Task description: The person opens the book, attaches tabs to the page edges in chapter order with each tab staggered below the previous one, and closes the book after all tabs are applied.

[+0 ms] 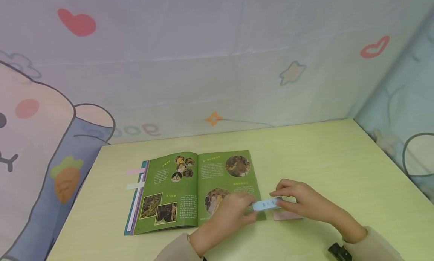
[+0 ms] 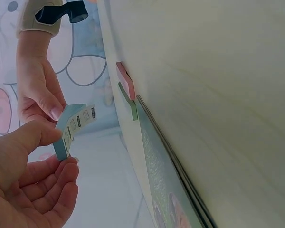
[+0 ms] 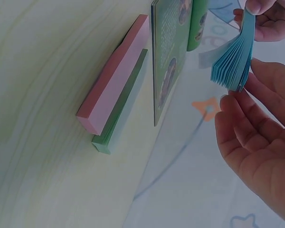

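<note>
A light blue pad of sticky notes [image 1: 263,205] with handwriting on its top is held between the two hands, just above the table at the book's right edge. My left hand [image 1: 233,211] pinches its left end between thumb and fingers. At the other end, the right hand [image 1: 303,200] grips the pad with its thumb and fingertips. Seen in the right wrist view, the leaves of the blue pad [image 3: 233,56] fan apart, and a pale strip sticks out. Below the right hand lies a pink sticky pad [image 1: 288,215], with a green sticky pad [image 3: 102,143] alongside.
An open book [image 1: 186,185] with green pages lies left of the pads, partly under the left hand. From its left edge stick out a pink tab [image 1: 135,171] and a pale tab [image 1: 134,185]. A black device [image 1: 340,252] is at the right sleeve. Printed cloth [image 1: 217,65] hangs behind the table.
</note>
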`<action>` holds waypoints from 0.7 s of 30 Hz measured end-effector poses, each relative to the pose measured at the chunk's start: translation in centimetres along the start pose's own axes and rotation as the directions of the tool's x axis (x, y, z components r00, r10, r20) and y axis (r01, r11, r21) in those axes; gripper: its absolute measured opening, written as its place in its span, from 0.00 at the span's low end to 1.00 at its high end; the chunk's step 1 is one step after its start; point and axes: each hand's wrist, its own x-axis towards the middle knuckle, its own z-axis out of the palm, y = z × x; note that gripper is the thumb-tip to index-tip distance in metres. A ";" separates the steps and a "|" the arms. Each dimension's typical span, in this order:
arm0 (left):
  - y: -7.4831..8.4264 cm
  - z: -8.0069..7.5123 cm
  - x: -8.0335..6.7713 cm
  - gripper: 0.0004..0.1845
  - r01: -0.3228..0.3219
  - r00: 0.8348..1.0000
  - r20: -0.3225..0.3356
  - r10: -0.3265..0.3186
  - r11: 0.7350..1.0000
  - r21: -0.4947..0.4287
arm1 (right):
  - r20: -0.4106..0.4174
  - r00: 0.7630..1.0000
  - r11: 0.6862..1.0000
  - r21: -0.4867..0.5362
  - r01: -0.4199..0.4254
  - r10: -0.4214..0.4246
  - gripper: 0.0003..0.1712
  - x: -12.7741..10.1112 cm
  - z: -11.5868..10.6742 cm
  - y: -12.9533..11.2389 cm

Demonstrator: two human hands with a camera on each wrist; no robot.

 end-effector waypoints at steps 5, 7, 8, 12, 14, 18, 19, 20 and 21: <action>0.0 -0.1 0.1 0.07 0.016 1.000 0.006 -0.016 1.000 -0.011 | -0.022 1.000 0.999 -0.033 0.016 -0.016 0.10 0.0 0.0 -0.1; 0.0 -0.1 0.1 0.07 0.017 1.000 0.006 -0.017 1.000 -0.015 | -0.032 0.999 0.999 -0.044 0.029 -0.030 0.10 0.1 0.1 -0.2; 0.1 -0.2 0.1 0.07 0.016 1.000 0.005 -0.016 1.000 -0.015 | -0.038 0.998 0.998 -0.050 0.038 -0.040 0.10 0.1 0.1 -0.2; 0.1 -0.2 0.1 0.07 0.015 1.000 0.007 -0.015 1.000 -0.016 | -0.063 0.996 0.995 -0.084 0.062 -0.067 0.11 0.1 0.1 -0.3; 0.0 -0.2 0.1 0.07 0.019 1.000 0.011 -0.019 1.000 -0.014 | -0.072 0.995 0.993 -0.101 0.063 -0.070 0.12 0.1 0.1 -0.3; 0.0 0.0 0.1 0.07 0.024 1.000 0.016 -0.024 1.000 -0.014 | -0.079 0.995 0.994 -0.101 0.045 -0.053 0.12 0.0 0.1 -0.4; 0.0 0.0 0.1 0.07 0.023 1.000 0.015 -0.023 1.000 -0.013 | -0.078 0.996 0.995 -0.088 0.037 -0.044 0.12 0.0 0.1 -0.4; 0.0 0.0 0.1 0.07 0.021 1.000 0.013 -0.021 1.000 -0.011 | -0.077 0.996 0.997 -0.073 0.029 -0.035 0.12 0.0 0.1 -0.5; -0.1 0.1 0.1 0.07 0.019 1.000 0.011 -0.019 1.000 -0.011 | -0.077 0.997 0.998 -0.057 0.021 -0.025 0.12 0.0 0.1 -0.5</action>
